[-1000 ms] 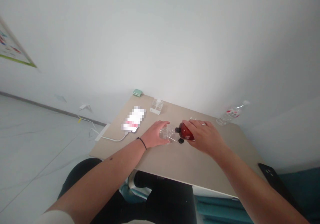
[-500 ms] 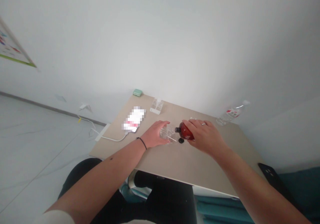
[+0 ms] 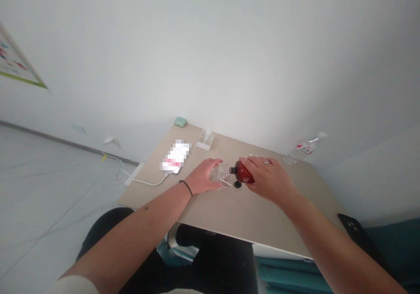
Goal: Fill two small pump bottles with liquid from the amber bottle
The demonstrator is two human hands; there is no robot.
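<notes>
My left hand is wrapped around a clear plastic cup near the middle of the table. A thin white stick shows at the cup. In my right hand is a red-brown bottle, tipped on its side. Its black neck, without a cap, points left toward the cup's rim. Whether any liquid is flowing I cannot tell. A small black cap lies on the table just below the bottle's neck.
On the beige table are a bright phone with a white cable, a clear box and a green case. A clear water bottle stands at the back right by the wall. A dark phone is at the right.
</notes>
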